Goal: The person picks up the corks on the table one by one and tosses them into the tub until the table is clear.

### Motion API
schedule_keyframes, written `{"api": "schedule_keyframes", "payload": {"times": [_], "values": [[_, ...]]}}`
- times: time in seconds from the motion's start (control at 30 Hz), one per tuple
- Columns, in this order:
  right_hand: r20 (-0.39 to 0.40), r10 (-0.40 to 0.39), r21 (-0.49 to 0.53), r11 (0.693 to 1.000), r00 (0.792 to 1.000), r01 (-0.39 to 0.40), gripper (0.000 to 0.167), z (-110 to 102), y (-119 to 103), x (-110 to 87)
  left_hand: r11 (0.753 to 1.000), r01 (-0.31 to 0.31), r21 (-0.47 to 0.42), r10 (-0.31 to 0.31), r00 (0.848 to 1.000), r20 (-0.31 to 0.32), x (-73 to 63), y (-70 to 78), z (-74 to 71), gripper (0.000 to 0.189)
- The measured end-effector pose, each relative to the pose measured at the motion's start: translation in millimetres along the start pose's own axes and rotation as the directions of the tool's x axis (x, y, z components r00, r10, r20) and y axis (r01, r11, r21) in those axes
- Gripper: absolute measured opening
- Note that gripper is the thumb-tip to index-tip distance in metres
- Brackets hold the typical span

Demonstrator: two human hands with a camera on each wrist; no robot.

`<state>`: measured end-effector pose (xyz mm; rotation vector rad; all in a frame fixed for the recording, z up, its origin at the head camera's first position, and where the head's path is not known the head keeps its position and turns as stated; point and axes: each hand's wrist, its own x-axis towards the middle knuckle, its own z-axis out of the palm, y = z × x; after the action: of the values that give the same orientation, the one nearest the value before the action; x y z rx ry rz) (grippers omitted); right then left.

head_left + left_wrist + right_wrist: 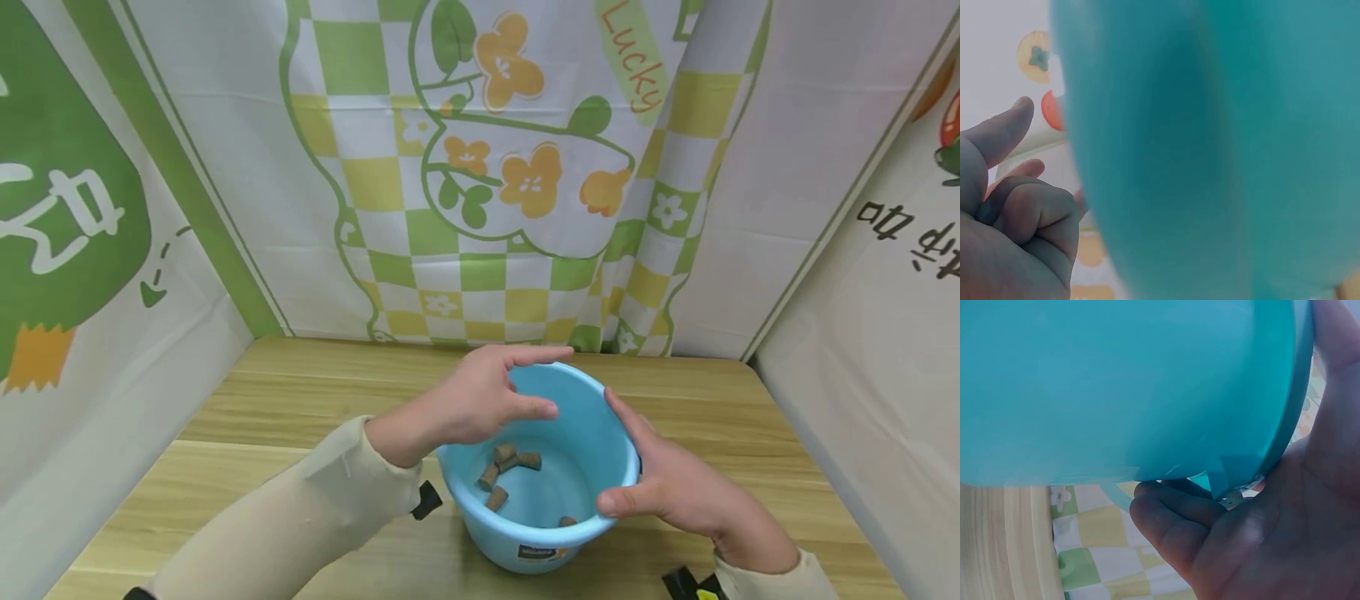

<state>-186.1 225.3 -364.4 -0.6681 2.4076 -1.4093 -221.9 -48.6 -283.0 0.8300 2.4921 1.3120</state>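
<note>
A light blue bucket [592,433] stands on the wooden table. Inside lie several short brown cork-like cylinders [528,461], most of them on the left of its floor. My left hand [476,398] is over the bucket's left side, index finger and thumb stretched apart, nothing seen between them. In the left wrist view its other fingers [1041,209] are folded in, so the palm is hidden. With the thumb over the rim and the fingers along the outside, my right hand [671,483] grips the bucket's right side; the right wrist view shows fingers [1169,519] against the wall.
The wooden tabletop [255,417] runs back to a hanging cloth [480,275] with green and yellow checks and flowers. Printed sheets stand at the left [67,250] and right [862,333]. A dark label [538,552] marks the bucket's front.
</note>
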Motion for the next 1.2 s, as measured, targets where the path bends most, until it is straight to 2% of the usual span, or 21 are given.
{"api": "schedule_keyframes", "payload": {"times": [0.3, 0.5, 0.63, 0.77, 0.97, 1.07, 1.2], "values": [[-0.004, -0.001, -0.019, 1.000, 1.000, 0.001, 0.120, 0.1, -0.6, 0.3, 0.990, 0.010, -0.143, -0.017, 0.999, -0.047, -8.4, -20.4, -10.9, 0.055], [-0.017, -0.010, -0.044, 0.999, 1.000, 0.009, 0.121, 0.3, 0.6, 0.2, 0.971, 0.061, -0.233, -0.083, 0.993, -0.087, -19.8, -33.3, -19.5, 0.055], [-0.022, -0.012, -0.048, 0.999, 1.000, 0.011, 0.122, 0.2, 0.9, -0.2, 0.960, 0.090, -0.265, -0.128, 0.983, -0.131, -28.0, -42.5, -22.9, 0.053], [-0.016, -0.008, -0.028, 1.000, 1.000, 0.007, 0.121, 0.1, 0.2, 0.4, 0.969, 0.113, -0.220, -0.153, 0.972, -0.177, -37.5, -50.1, -23.7, 0.050], [-0.009, -0.011, -0.019, 1.000, 1.000, 0.010, 0.121, -0.8, 0.9, 0.2, 0.992, 0.100, -0.075, -0.115, 0.966, -0.232, -52.2, -58.4, -25.1, 0.049], [-0.004, -0.015, 0.001, 1.000, 1.000, 0.015, 0.121, -1.3, 1.4, 0.2, 0.995, 0.101, -0.003, -0.097, 0.952, -0.291, -59.3, -64.0, -28.6, 0.049], [-0.001, -0.022, 0.011, 1.000, 1.000, 0.022, 0.122, -1.4, 1.5, 0.9, 0.991, 0.128, 0.027, -0.111, 0.931, -0.349, -67.3, -76.0, -33.2, 0.052]]}}
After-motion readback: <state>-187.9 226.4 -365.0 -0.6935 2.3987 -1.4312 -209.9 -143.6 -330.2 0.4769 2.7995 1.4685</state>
